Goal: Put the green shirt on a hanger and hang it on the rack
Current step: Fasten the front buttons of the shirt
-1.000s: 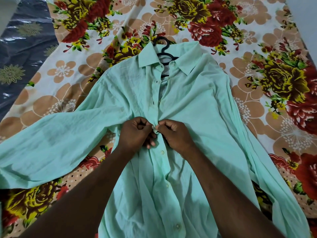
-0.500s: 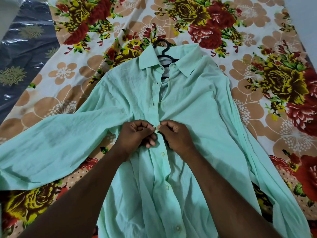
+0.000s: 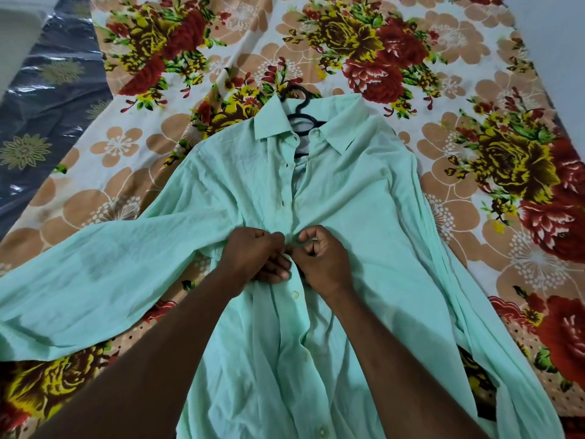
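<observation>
The pale green shirt (image 3: 364,217) lies flat on a floral bedsheet, front up, sleeves spread to both sides. A black hanger (image 3: 300,110) sits inside the collar, its hook poking out above the neck. My left hand (image 3: 253,253) and my right hand (image 3: 319,259) meet at the button strip in the middle of the chest. Each pinches one edge of the placket, fingers curled, knuckles almost touching. Buttons below the hands are done up; the collar area above is open. The rack is not in view.
The floral bedsheet (image 3: 474,90) covers most of the bed. A dark blue patterned cover (image 3: 47,128) under shiny plastic runs along the left side. A pale wall or floor shows at the top right corner.
Both hands stay at the same button on the chest, with only small finger shifts. The view has drifted slightly, so the shirt sits a little lower in frame.
</observation>
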